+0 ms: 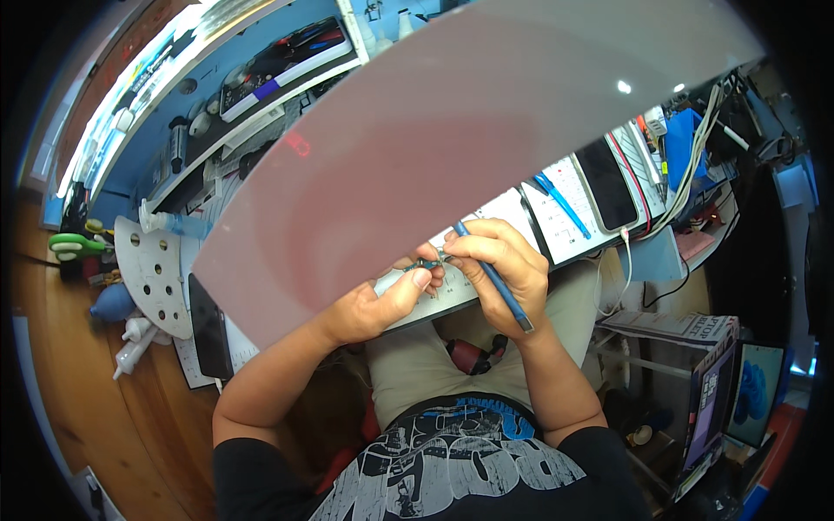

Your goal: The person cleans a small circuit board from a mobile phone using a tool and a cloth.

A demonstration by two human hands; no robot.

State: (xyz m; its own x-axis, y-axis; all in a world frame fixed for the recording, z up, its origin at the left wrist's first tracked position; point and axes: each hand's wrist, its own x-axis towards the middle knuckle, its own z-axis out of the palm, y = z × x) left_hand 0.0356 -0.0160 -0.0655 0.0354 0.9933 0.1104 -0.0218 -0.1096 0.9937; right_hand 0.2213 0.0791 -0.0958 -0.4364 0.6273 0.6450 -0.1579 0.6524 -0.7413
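My left hand is closed, thumb and fingers pinching a small teal-and-metal piece whose exact kind is too small to tell. Beside it, my right hand grips a slim blue pen-shaped tool with a squared, silvery lower end. The right fingertips meet the left ones around the small piece. A large tinted see-through panel spreads over the work area, and its lower edge partly covers the left fingers. Under the hands lies a white printed mat on the table's near edge.
A phone with a cable and a blue pen lie on the right. On the left are another dark phone, a white perforated plate, green-handled scissors and a blue blower bulb. Shelves hold tools behind.
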